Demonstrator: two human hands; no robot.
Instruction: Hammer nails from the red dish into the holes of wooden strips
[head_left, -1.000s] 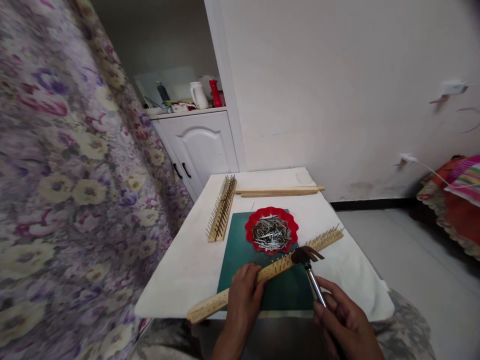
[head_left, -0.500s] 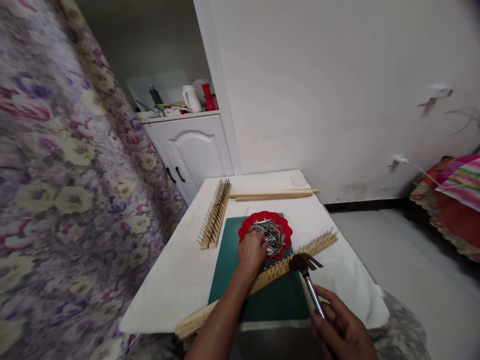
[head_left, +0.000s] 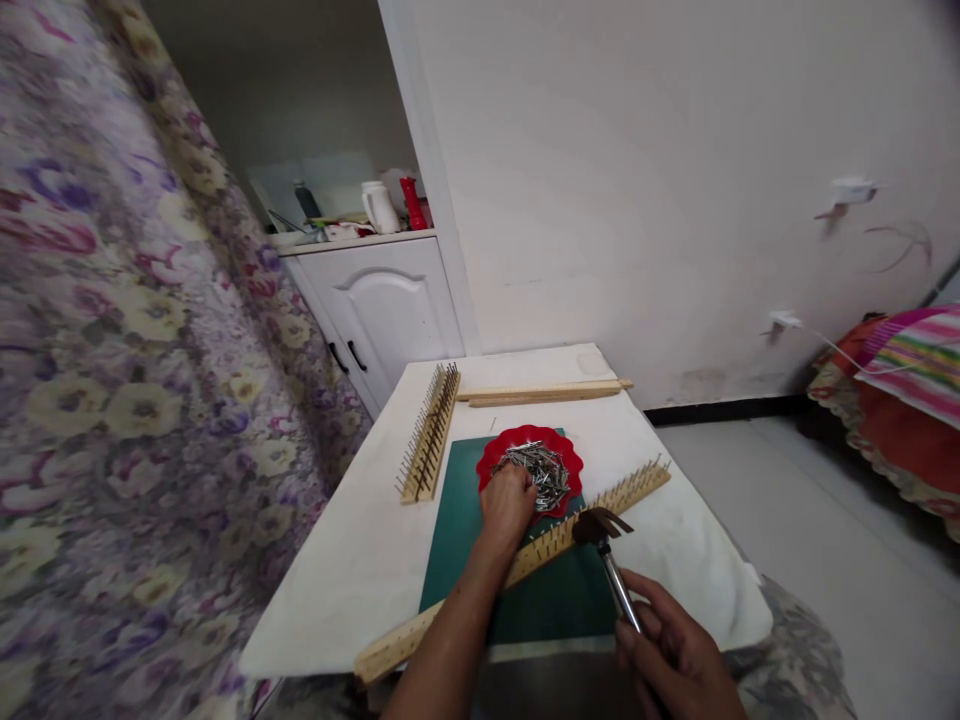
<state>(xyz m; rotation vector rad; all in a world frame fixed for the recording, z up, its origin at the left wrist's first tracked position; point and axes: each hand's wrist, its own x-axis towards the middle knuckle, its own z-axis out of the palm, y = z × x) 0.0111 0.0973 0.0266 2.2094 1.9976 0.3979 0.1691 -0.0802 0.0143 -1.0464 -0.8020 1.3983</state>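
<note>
Resting left hand [head_left: 510, 497] at near-left side of red scalloped bowl [head_left: 529, 434], with nails [head_left: 546, 475] heaped just beyond and rightward; cannot see fingertips or tell if open or pinching. Gripping hammer [head_left: 615, 580] in right hand [head_left: 675, 650], beside nail-studded wooden strip [head_left: 540, 556] slanting across green mat [head_left: 555, 610], under left forearm [head_left: 457, 620].

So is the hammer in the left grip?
No, the right grip holds the hammer by its handle, while the left grip is at the red bowl of nails.
</note>
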